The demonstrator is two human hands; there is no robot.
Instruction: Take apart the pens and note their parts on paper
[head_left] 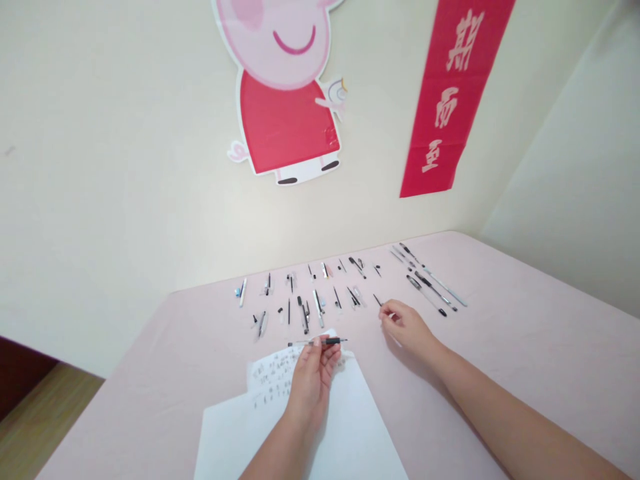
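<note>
Handwritten note [273, 368] illegible, left hand [313, 380] pinching clear-and-black pen [331, 341], long axis crosswise, tip rightward, right hand [407, 325] at thin black piece [377, 299], can't tell if gripped

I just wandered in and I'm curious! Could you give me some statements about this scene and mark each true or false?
1. The left hand holds a pen. True.
2. The right hand lies on the large white sheet. False: it is to the right of the sheet, over the pink table.
3. Handwriting covers part of a smaller paper. True.
4. The red banner hangs left of the pig picture. False: it hangs to the right.
5. Pen parts stand in a cup. False: they lie spread in small groups on the table.
</note>
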